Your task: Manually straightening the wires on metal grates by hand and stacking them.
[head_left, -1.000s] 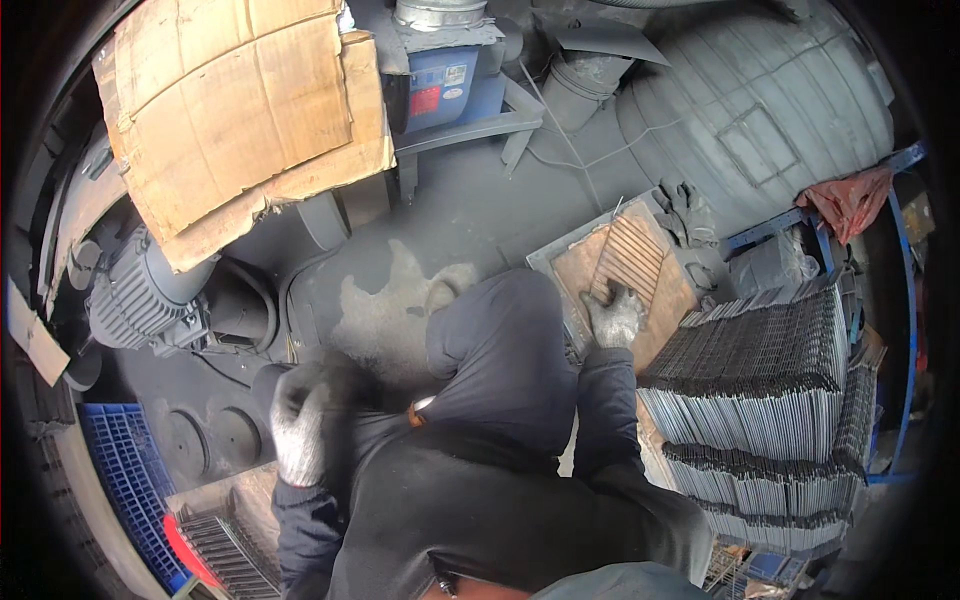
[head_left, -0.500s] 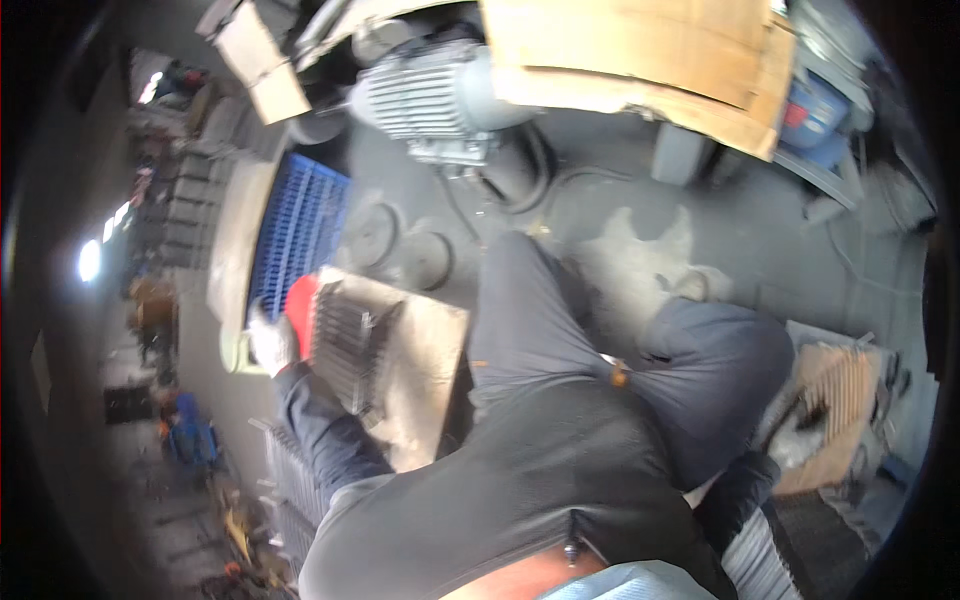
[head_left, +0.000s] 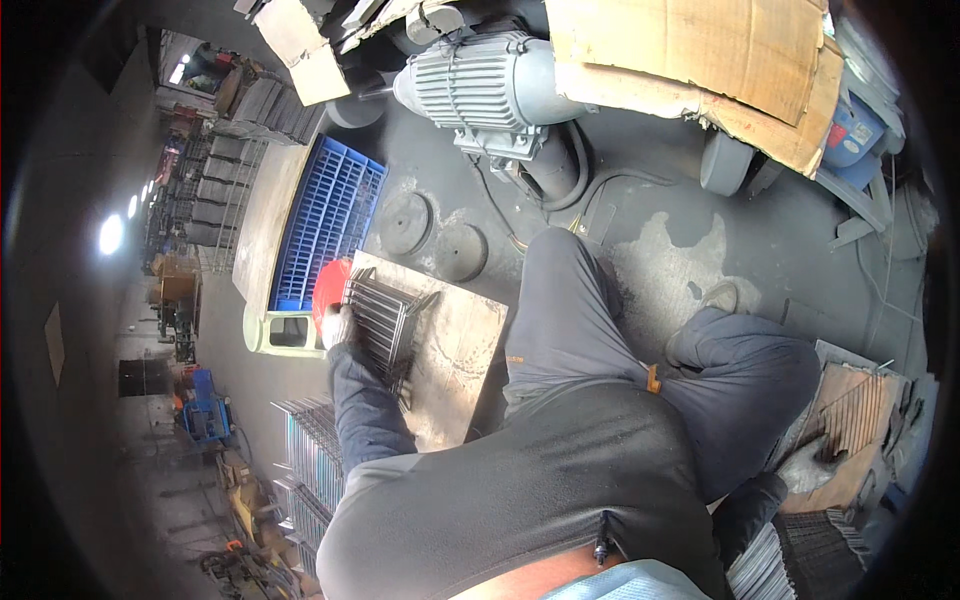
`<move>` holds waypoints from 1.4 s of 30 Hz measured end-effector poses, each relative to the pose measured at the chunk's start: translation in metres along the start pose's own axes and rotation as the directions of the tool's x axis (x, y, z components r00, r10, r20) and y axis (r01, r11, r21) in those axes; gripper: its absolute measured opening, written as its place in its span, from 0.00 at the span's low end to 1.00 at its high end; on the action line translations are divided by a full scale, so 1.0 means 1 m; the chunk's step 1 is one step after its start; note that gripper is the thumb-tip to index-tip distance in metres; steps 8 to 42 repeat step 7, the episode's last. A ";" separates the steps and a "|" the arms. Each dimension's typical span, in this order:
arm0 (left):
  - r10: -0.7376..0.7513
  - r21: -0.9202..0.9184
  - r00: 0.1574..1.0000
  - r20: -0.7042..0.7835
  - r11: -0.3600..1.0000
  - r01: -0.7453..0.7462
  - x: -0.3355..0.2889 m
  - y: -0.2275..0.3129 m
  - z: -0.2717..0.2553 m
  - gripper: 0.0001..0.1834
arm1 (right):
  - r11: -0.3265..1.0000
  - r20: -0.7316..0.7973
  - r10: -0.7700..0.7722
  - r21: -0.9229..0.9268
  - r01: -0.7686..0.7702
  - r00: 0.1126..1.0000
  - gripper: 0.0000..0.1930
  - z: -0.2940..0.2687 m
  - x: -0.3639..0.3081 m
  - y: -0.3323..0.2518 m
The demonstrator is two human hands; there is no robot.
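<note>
My left hand point(head_left: 340, 326), in a pale glove, is at the near-left end of a stack of dark metal wire frames point(head_left: 385, 325). The stack lies on a wooden board point(head_left: 455, 345), with a red round piece point(head_left: 331, 285) just beyond the hand. The fingers are too small and partly hidden to show whether they grip a frame. Far to the right, my right hand point(head_left: 805, 468), in a grey glove, rests low over another wooden board point(head_left: 825, 490). Its fingers are stretched apart, and nothing shows in them. Just above it lies a row of thin brownish rods point(head_left: 848, 415).
A blue plastic crate point(head_left: 325, 225) stands beyond the left board. Ahead are a grey electric motor point(head_left: 480, 85), a cardboard sheet point(head_left: 690, 60), two round discs point(head_left: 460, 250) and loose cables point(head_left: 600, 190). Stacked metal racks point(head_left: 305, 450) stand by my left elbow; thin strips point(head_left: 760, 565) lie at right.
My left hand has moved from beside the blue crate to the end of the wire frames. The right hand's fingers now show beside the rods. The whole view has shifted and sharpened.
</note>
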State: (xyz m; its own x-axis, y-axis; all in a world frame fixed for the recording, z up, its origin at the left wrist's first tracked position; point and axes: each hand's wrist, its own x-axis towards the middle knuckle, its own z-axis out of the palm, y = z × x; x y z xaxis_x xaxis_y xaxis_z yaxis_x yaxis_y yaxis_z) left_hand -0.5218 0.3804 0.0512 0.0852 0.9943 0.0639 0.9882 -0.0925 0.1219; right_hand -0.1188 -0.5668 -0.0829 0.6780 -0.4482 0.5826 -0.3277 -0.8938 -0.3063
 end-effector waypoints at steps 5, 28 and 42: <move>0.107 -0.069 0.990 -0.094 0.991 -0.113 0.006 -0.006 -0.012 0.20 | 0.975 0.038 0.128 0.178 -0.133 0.991 0.39 -0.012 -0.001 -0.027; 0.156 -0.161 0.980 -0.126 0.971 -0.176 0.003 -0.009 -0.021 0.19 | 0.972 0.078 0.193 0.124 -0.202 0.978 0.41 -0.027 0.010 -0.043; 0.156 -0.161 0.980 -0.126 0.971 -0.176 0.003 -0.009 -0.021 0.19 | 0.972 0.078 0.193 0.124 -0.202 0.978 0.41 -0.027 0.010 -0.043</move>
